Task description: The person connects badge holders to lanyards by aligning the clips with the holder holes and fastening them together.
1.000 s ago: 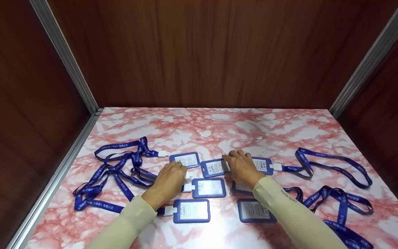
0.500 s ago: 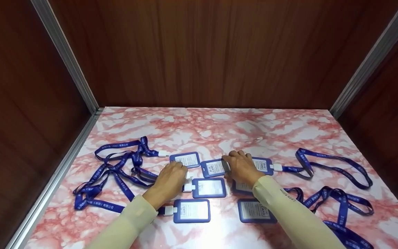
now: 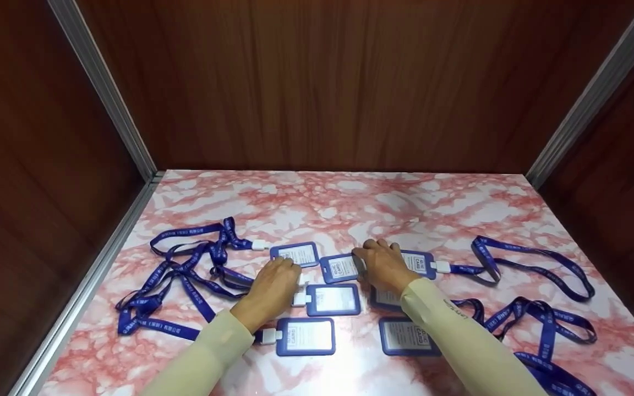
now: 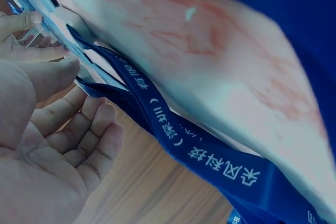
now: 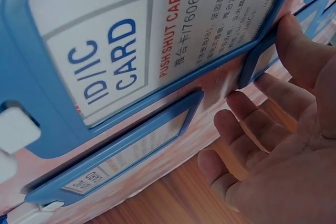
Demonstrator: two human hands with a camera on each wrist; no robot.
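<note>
My left hand (image 3: 271,287) pinches the white clip (image 3: 303,280) at the end of a blue lanyard, between thumb and forefinger. From that hand the printed lanyard strap (image 4: 210,161) runs back in the left wrist view. With thumb and forefinger, my right hand (image 3: 384,268) grips the right end of a blue badge holder (image 3: 342,268), which lies slightly tilted with its slotted end toward the left hand. A small gap separates clip and slot in the head view. The other fingers of the right hand are loosely bent in the right wrist view. The gripped end of the holder is partly hidden.
Several badge holders lie around the hands, such as one at the front left (image 3: 307,336) and one at the front right (image 3: 408,334). Tangled lanyards (image 3: 185,264) spread left, more lanyards (image 3: 542,324) right. Wooden panels (image 3: 317,88) enclose the marbled table (image 3: 350,209).
My left hand has shifted very slightly to the right with the clip. The right hand and the badge holder stay practically where they were.
</note>
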